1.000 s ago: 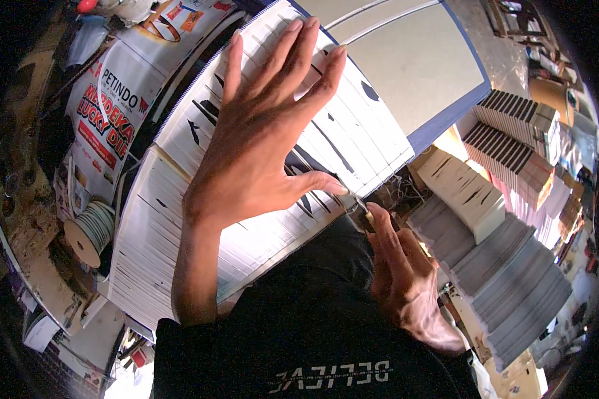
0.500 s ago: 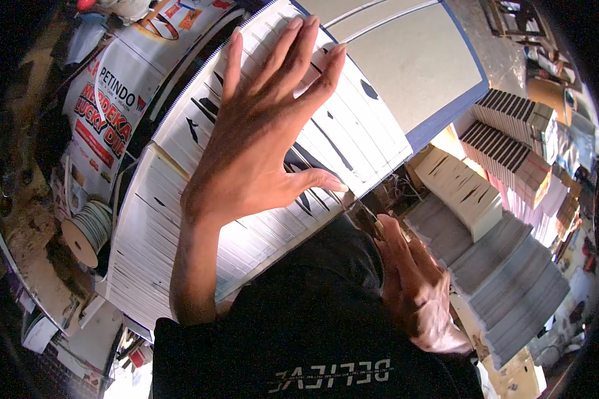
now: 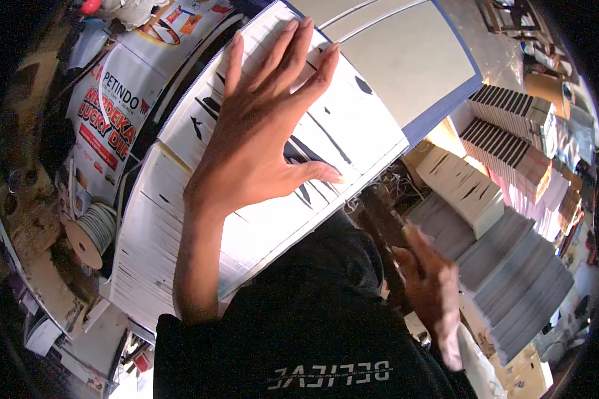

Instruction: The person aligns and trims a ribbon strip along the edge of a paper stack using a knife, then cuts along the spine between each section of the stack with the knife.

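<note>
A long, slanted row of white paper blocks (image 3: pixel 173 243), packed side by side with dark gaps and stains on top, lies in front of me. My left hand (image 3: pixel 256 126) is flat on its far part, fingers spread and thumb out toward the right edge. It holds nothing. To the right of the row, apart from it, is my right hand (image 3: pixel 429 272). Its fingers are smeared by motion, and I cannot make out whether a tool is in them. Beyond the row lies a large cream board with a blue border (image 3: pixel 406 66).
At the right stand stacks of striped book blocks (image 3: pixel 506 146), a cream block with dark slits (image 3: pixel 459 183) and grey stacked sheets (image 3: pixel 512 286). A cord spool (image 3: pixel 90 236) sits at the left, below a printed banner sheet (image 3: pixel 113 126). Stringy scraps (image 3: pixel 393 186) hang by the row's right edge.
My right hand, which was holding a thin pointed tool at the row's right edge, has pulled away to the right and downward. My left hand has stayed spread on the row.
</note>
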The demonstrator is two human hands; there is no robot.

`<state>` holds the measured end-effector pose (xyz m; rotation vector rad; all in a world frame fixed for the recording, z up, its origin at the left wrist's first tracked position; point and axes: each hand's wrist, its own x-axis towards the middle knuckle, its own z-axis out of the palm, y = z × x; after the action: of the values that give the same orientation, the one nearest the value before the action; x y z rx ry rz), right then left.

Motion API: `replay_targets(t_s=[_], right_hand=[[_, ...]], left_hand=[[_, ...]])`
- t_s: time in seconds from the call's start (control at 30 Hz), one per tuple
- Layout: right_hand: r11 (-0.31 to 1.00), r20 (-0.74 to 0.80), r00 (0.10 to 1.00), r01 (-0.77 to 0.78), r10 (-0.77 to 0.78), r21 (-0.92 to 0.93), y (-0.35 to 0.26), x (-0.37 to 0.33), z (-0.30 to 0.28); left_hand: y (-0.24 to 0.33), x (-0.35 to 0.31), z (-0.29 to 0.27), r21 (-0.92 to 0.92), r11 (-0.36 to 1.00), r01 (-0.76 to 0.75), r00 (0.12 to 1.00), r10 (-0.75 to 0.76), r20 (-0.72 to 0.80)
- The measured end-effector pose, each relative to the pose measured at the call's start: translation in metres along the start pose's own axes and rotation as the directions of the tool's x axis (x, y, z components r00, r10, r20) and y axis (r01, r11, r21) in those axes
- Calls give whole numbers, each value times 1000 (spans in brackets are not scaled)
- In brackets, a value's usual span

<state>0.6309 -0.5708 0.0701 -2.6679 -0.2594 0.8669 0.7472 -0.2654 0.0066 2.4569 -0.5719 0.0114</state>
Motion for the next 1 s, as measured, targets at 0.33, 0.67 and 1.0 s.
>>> replay_targets(t_s=[0.33, 0.67, 1.0], right_hand=[[873, -334, 884, 418, -328, 250, -39, 34, 35], [882, -284, 873, 449, -397, 146, -44, 39, 28], [883, -238, 880, 450, -412, 136, -40, 36, 25]], left_hand=[[29, -67, -1, 186, 959, 214, 974, -223, 28], [33, -80, 7, 175, 953, 249, 968, -237, -83], [34, -77, 7, 156, 957, 246, 967, -230, -113]])
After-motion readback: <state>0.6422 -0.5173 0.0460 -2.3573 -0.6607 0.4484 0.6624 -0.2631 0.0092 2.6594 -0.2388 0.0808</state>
